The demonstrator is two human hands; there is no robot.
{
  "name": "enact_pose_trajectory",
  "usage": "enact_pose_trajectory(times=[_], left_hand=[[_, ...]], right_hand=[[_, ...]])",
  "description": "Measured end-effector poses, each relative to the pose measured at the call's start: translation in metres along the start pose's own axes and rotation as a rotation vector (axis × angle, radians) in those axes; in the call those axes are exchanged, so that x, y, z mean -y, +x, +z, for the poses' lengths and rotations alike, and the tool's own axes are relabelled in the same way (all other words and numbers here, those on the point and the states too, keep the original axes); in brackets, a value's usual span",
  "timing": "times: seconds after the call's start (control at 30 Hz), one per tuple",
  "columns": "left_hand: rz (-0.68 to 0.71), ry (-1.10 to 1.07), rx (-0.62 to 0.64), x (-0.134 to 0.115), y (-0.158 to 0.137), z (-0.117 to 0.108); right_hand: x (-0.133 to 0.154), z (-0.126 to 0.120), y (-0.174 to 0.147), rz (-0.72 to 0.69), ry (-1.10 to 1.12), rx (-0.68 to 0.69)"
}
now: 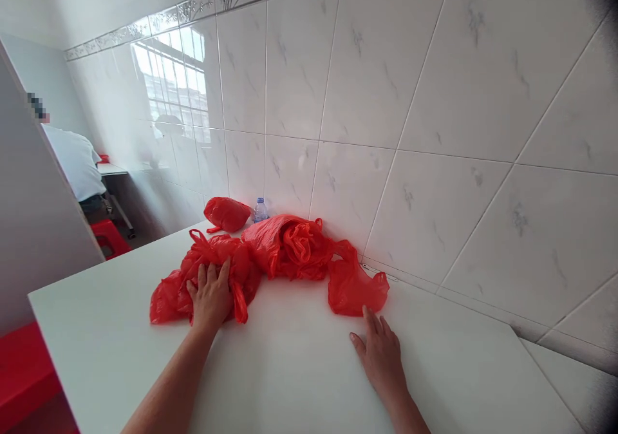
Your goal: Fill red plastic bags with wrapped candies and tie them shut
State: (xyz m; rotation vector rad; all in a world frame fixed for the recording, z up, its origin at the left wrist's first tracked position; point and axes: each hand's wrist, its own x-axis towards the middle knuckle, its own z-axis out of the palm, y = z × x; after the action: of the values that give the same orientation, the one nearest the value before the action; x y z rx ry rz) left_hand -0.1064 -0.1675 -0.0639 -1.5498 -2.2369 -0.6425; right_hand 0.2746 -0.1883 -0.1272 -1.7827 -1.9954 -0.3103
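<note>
My left hand (211,294) lies with fingers spread on a crumpled red plastic bag (181,279) at the left of the group. My right hand (381,351) is open, its fingertips at the lower edge of a smaller, flattened red plastic bag (355,287). Between the two sits a larger bundle of red plastic bags (290,244), bunched up, whose contents I cannot make out. Farther back rests another red plastic bag (226,214), rounded as if filled.
A clear bottle with a blue cap (261,210) stands by the tiled wall (357,99). All the bags lie on a white table (284,369). Red stools (29,369) flank its left side. A person in a white shirt (72,160) sits at another table beyond a partition.
</note>
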Motion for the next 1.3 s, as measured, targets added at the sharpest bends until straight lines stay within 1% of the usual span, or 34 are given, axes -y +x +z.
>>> enact_pose_trajectory(times=[0.07, 0.13, 0.2, 0.27, 0.33, 0.37, 0.4, 0.43, 0.47, 0.5, 0.53, 0.6, 0.63, 0.7, 0.77, 0.8, 0.87, 1.0, 1.07, 1.13, 1.23, 1.3], left_hand=[[-0.038, -0.009, -0.023, -0.003, -0.004, 0.001], [-0.058, -0.031, -0.061, -0.007, -0.008, -0.002], [-0.011, -0.076, -0.123, -0.016, -0.016, -0.007], [0.106, -0.161, -0.238, -0.03, -0.027, -0.013], [0.294, -0.287, -0.364, -0.051, -0.042, -0.02], [0.409, -0.362, -0.394, -0.064, -0.051, -0.023], [0.533, -0.437, -0.381, -0.077, -0.06, -0.025], [0.645, -0.508, -0.314, -0.091, -0.068, -0.028], [0.735, -0.567, -0.2, -0.105, -0.076, -0.029], [0.782, -0.616, -0.075, -0.119, -0.082, -0.029], [0.79, -0.658, 0.048, -0.131, -0.087, -0.028], [0.712, -0.73, 0.253, -0.152, -0.091, -0.022], [0.657, -0.76, 0.324, -0.16, -0.091, -0.016], [0.568, -0.797, 0.417, -0.171, -0.087, -0.003], [0.528, -0.806, 0.467, -0.177, -0.083, 0.01], [0.521, -0.806, 0.482, -0.179, -0.082, 0.015], [0.515, -0.818, 0.51, -0.181, -0.081, 0.021], [0.526, -0.865, 0.536, -0.18, -0.086, 0.014], [0.526, -0.879, 0.557, -0.178, -0.087, 0.008], [0.511, -0.88, 0.59, -0.175, -0.087, 0.005], [0.461, -0.884, 0.632, -0.171, -0.085, 0.006], [0.425, -0.91, 0.638, -0.169, -0.084, 0.008]], right_hand=[[0.0, -0.004, -0.002, -0.033, -0.013, 0.006], [0.002, -0.01, -0.005, -0.042, -0.018, -0.026], [0.009, -0.017, -0.009, -0.032, -0.022, -0.06], [0.02, -0.022, -0.013, -0.019, -0.022, -0.077], [0.034, -0.027, -0.02, -0.025, -0.015, -0.079], [0.041, -0.03, -0.023, -0.044, 0.003, -0.078], [0.047, -0.033, -0.025, -0.071, 0.04, -0.086], [0.05, -0.037, -0.027, -0.099, 0.094, -0.108], [0.051, -0.041, -0.028, -0.118, 0.157, -0.147], [0.049, -0.045, -0.028, -0.124, 0.217, -0.201], [0.043, -0.048, -0.027, -0.113, 0.261, -0.26], [0.024, -0.051, -0.024, -0.052, 0.279, -0.348], [0.013, -0.05, -0.022, -0.014, 0.276, -0.358], [-0.007, -0.047, -0.019, 0.055, 0.298, -0.311], [-0.015, -0.042, -0.019, 0.089, 0.352, -0.214], [-0.014, -0.04, -0.019, 0.087, 0.372, -0.168], [0.0, -0.038, -0.022, 0.052, 0.39, -0.102], [0.044, -0.037, -0.029, -0.046, 0.408, -0.032], [0.059, -0.038, -0.033, -0.08, 0.42, -0.008], [0.066, -0.038, -0.035, -0.118, 0.424, 0.03], [0.067, -0.04, -0.037, -0.18, 0.427, 0.088], [0.068, -0.043, -0.038, -0.201, 0.42, 0.109]])
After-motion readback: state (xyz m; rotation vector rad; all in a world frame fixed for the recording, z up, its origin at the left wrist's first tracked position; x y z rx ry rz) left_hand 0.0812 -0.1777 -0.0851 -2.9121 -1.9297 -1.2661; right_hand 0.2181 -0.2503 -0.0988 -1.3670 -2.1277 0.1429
